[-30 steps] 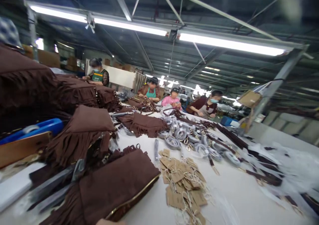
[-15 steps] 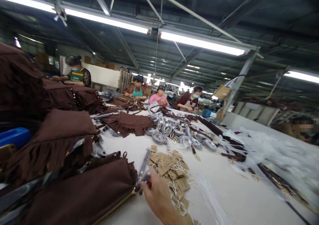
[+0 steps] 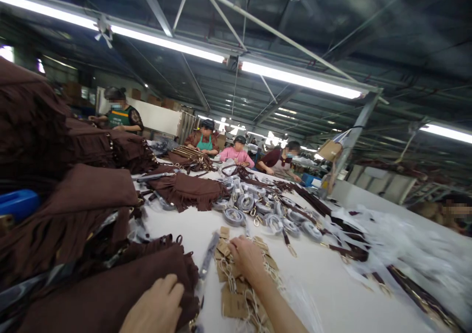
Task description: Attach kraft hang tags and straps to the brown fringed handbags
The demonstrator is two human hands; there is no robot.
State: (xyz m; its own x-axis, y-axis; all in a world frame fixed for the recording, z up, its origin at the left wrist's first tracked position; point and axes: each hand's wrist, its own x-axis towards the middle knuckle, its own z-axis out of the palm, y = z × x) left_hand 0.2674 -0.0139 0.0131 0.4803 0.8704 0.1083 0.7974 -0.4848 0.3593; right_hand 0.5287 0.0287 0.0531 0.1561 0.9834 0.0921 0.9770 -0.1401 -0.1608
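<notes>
white table (image 3: 346,293) | left hand (image 3: 157,304) palm-down on bag (image 3: 92,291) | right hand (image 3: 245,257) outstretched over tags (image 3: 234,304)

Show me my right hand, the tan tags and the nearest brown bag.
Right hand (image 3: 247,258), head view: its back.
Tan tags (image 3: 235,304), head view: a lower card.
Nearest brown bag (image 3: 106,288), head view: smooth side.
</notes>
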